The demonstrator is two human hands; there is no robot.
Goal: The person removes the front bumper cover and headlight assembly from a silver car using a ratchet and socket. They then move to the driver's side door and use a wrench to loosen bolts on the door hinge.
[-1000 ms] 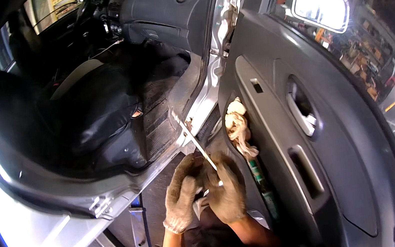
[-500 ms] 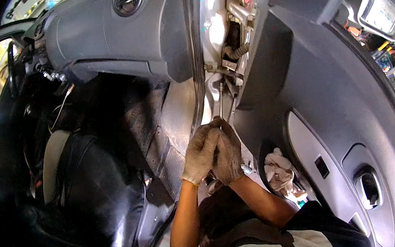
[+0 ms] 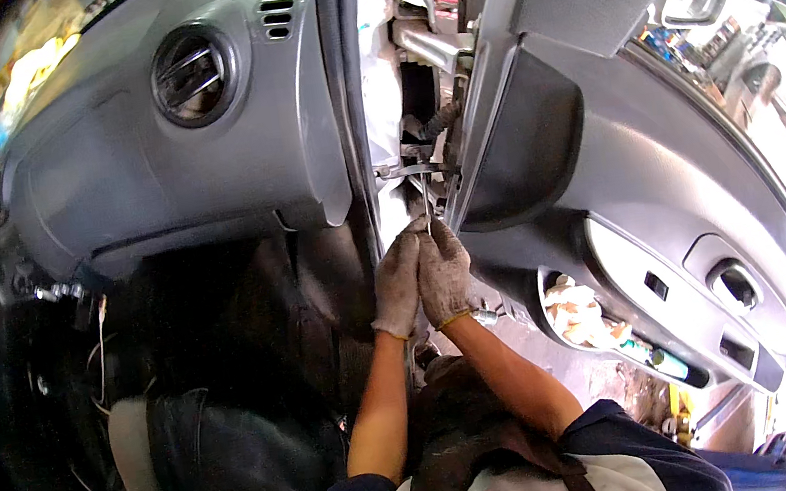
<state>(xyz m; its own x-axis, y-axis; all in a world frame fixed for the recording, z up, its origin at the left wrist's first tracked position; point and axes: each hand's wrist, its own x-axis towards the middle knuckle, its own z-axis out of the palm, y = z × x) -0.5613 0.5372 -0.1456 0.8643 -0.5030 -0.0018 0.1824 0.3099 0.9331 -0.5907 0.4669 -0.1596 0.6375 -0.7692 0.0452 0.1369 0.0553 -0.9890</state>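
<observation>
My left hand point(image 3: 401, 285) and my right hand point(image 3: 444, 273), both in soiled knit work gloves, are pressed side by side in the gap between the car body and the open door. Their fingers are closed round the near end of a thin metal-shafted tool point(image 3: 426, 199); the gloves hide its handle. The shaft points away from me, its far end at a door check strap point(image 3: 411, 171) that spans from the body to the door. Beyond the strap lie a corrugated cable sleeve point(image 3: 439, 120) and a metal door hinge point(image 3: 430, 44).
On the right stands the open door panel point(image 3: 641, 150), with a crumpled cloth point(image 3: 578, 312) and a bottle point(image 3: 669, 364) in its pocket. The dashboard point(image 3: 130, 162) and a dark seat point(image 3: 243, 467) are to the left. A silvery metal piece point(image 3: 487, 316) shows beside my right wrist.
My view has shifted toward the dashboard, which looks larger and nearer. Both hands stay together on the tool, now closer to the door check strap.
</observation>
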